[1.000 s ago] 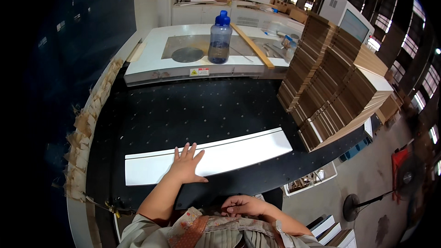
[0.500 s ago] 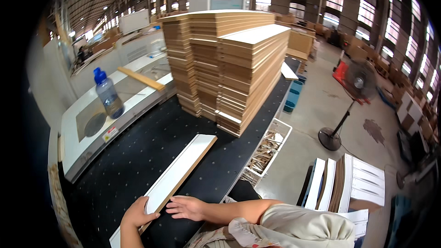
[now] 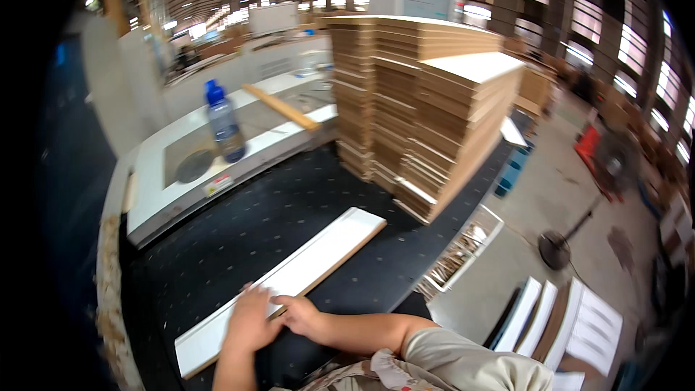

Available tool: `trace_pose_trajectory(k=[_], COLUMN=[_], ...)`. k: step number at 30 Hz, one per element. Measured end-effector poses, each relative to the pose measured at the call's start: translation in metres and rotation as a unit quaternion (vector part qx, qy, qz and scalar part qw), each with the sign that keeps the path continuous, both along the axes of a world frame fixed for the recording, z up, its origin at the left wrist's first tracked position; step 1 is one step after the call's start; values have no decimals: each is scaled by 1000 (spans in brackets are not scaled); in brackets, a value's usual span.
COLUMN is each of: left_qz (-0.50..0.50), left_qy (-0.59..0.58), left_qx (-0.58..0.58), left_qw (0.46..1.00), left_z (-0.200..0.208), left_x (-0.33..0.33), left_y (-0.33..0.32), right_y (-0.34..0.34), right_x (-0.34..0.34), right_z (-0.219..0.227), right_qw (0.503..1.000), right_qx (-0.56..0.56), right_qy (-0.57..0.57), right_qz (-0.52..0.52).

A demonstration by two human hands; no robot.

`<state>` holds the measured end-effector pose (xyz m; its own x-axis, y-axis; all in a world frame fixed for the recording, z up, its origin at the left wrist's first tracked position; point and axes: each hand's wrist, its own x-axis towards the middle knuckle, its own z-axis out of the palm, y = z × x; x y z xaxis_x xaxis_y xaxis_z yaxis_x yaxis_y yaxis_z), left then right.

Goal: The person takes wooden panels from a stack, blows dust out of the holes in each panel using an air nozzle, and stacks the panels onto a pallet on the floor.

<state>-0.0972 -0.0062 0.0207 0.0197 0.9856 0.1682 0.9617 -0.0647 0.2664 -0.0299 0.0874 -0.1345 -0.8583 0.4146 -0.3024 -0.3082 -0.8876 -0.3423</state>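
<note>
A long, narrow white board [image 3: 318, 250] with a brown raw edge lies slantwise on the black dotted work table [image 3: 217, 253]. My left hand [image 3: 253, 318] lies across its near part, fingers over the white face toward the far edge and thumb at the near side. Close against it, my right hand [image 3: 298, 315] grips the board's brown edge with bent fingers. Motion blur softens both hands, and the right fingertips are partly hidden. Beyond the board's far end rises a tall stack of brown-edged boards [image 3: 405, 116].
To the left, a blue-capped bottle [image 3: 226, 130] and a yellowish wooden strip [image 3: 281, 107] rest on a white machine ledge [image 3: 156, 206]. Right of the table are a white crate of scraps [image 3: 463, 253], a standing fan [image 3: 612, 163] and stacked white panels [image 3: 590, 326].
My right hand has moved from beside the board onto its edge, next to my left hand. The view has swung left, so the surroundings appear farther right.
</note>
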Motion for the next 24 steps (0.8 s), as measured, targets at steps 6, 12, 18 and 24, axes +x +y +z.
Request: trace_pose_trajectory(k=[6, 12, 18, 24], left_qz=[-148, -166, -133, -183], left_qy=[29, -69, -102, -164], left_qx=[120, -61, -173, -95], left_qw=[981, 982, 971, 965], left_z=[-65, -75, -46, -90], left_x=[66, 60, 58, 56], left_y=[39, 48, 58, 67], right_y=[-8, -8, -4, -5], right_x=[-38, -21, -17, -20], right_z=[1, 25, 53, 53], right_qw=[997, 996, 991, 992], right_qx=[-13, -4, -21, -33], right_qy=[-61, 52, 27, 39], right_qz=[33, 66, 130, 117])
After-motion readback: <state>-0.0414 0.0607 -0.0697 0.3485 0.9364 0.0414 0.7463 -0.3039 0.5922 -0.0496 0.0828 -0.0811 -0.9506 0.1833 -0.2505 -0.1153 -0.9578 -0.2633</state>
